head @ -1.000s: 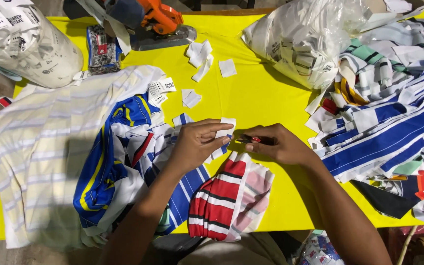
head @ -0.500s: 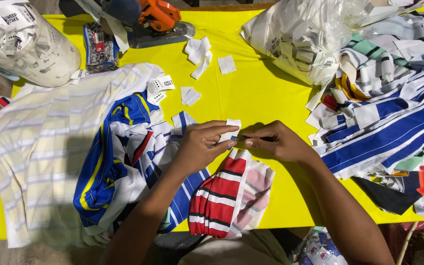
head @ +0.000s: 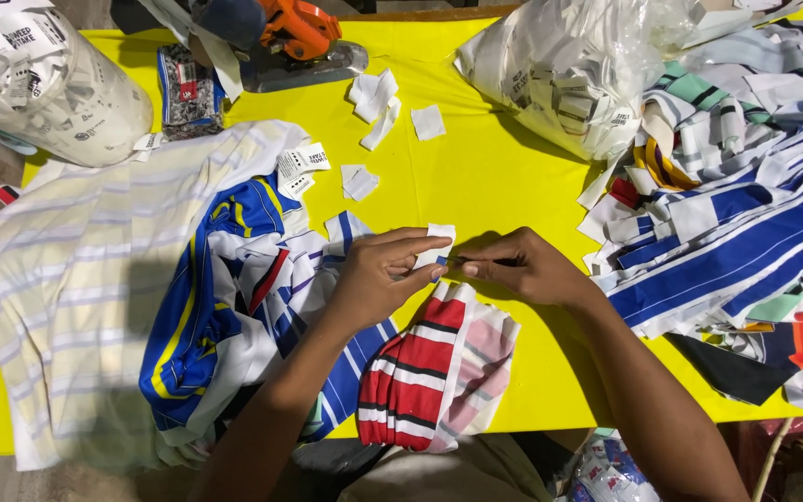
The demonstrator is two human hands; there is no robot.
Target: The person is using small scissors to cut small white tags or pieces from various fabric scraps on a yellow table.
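White label [head: 439, 244] stays pinched between both hands, left [head: 378, 276] and right [head: 522, 268], unmoved.

Both forearms in from bottom edge, converging toward centre. Left hand [head: 378, 276] palm-down, wrist slightly flexed, thumb and index pinched shut at the tips, other fingers curled loosely. Right hand [head: 522, 268] mirrored opposite, knuckles up, thumb and index also pinched, fingertips of both hands nearly touching.
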